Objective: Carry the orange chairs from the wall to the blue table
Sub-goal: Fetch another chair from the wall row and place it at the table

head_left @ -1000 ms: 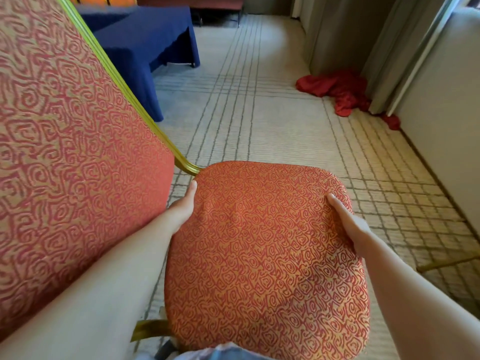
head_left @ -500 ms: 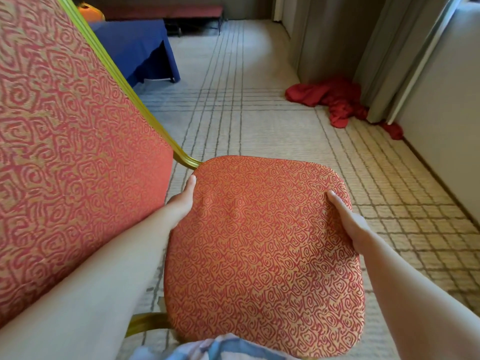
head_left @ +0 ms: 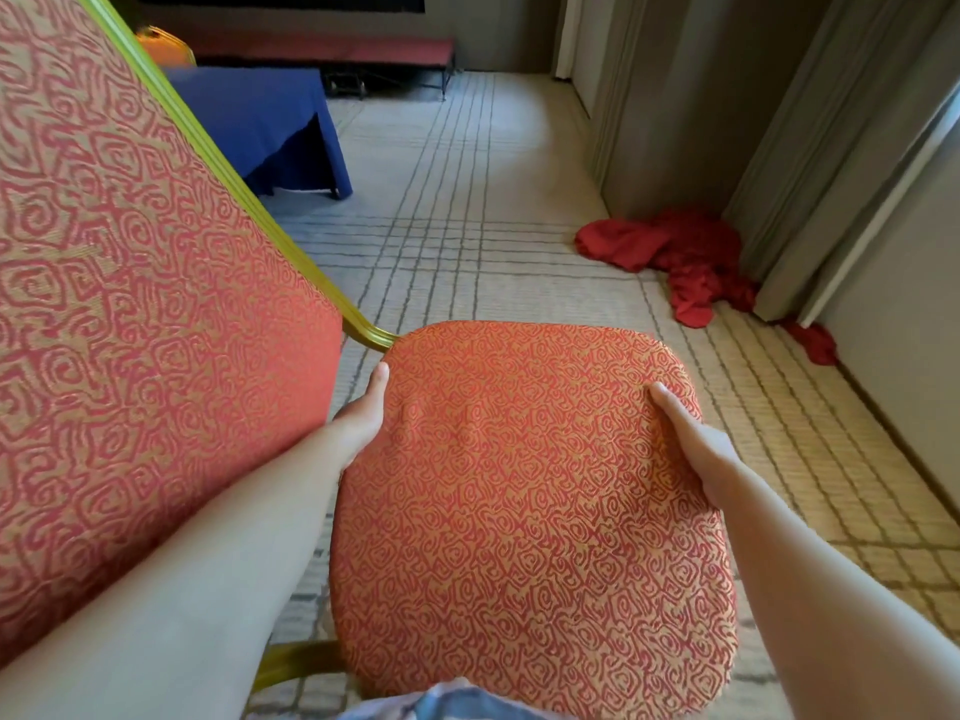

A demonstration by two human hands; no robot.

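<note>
I hold the orange chair (head_left: 530,501) by its seat, one hand on each side. The patterned seat cushion faces up at me, and the backrest fills the left of my view, edged by the gold frame tube that runs down to the seat's far left corner. My left hand (head_left: 358,423) grips the left edge of the seat, thumb lying flat along the top of the cushion. My right hand (head_left: 693,444) grips the right edge the same way, thumb pointing forward on the fabric. On both hands the fingers go down over the rim and under the seat, out of sight, so I cannot tell how they lie there; only the thumbs show, pressed to the cloth. A bit of gold leg shows low on the left, below my left forearm, and I cannot tell whether the legs touch the floor.

The blue tabletop (head_left: 260,116) stands ahead and to the left, well apart from the chair, its cloth hanging to the carpet (head_left: 467,200). Just behind it peeks another orange chair back (head_left: 163,46). A red cloth (head_left: 680,257) lies crumpled on the carpet to the right, against the grey wall panels. A low red bench (head_left: 322,46) runs along the far wall
</note>
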